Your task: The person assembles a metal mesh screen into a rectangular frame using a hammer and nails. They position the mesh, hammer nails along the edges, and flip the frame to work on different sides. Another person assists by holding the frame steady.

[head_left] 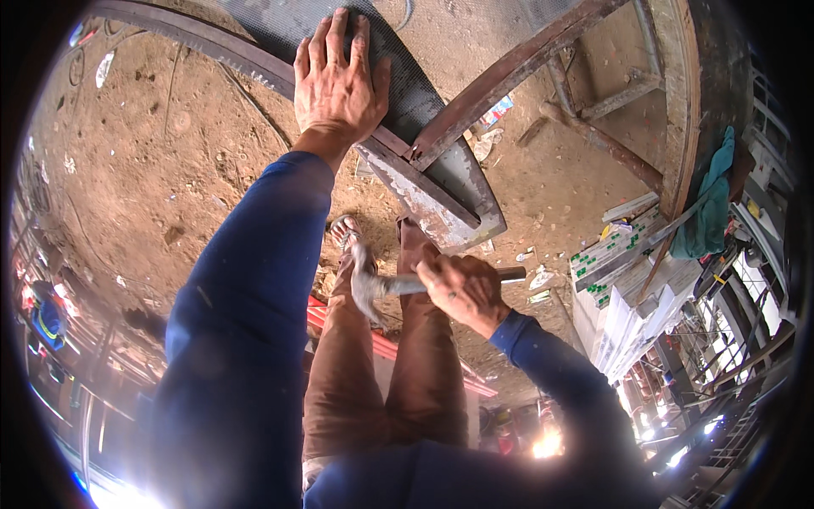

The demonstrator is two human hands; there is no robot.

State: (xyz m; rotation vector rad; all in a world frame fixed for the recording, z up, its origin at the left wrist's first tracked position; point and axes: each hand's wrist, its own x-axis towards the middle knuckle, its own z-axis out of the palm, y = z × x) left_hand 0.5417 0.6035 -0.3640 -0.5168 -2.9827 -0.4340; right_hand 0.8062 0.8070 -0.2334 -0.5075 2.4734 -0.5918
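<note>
My left hand (337, 85) lies flat, fingers stretched out, across a dark metal frame bar and the black textured sheet (407, 85) beside it. Close to that hand, two reddish-brown metal bars (483, 97) meet in a corner over a worn grey plate (475, 182) with a rounded tip. Lower down, in front of my legs, my right hand (465, 290) is closed around the handle of a claw hammer (366, 284). The hammer's head points left, apart from the metal frame, and its handle end sticks out to the right.
At the right stands a rusty metal frame (606, 102) with a teal cloth (714, 204) hanging near it. Below lie stacked pale strips (632, 327). Red bars (384, 346) lie behind my legs. Cables and litter are scattered over the brown dirt ground (161, 170).
</note>
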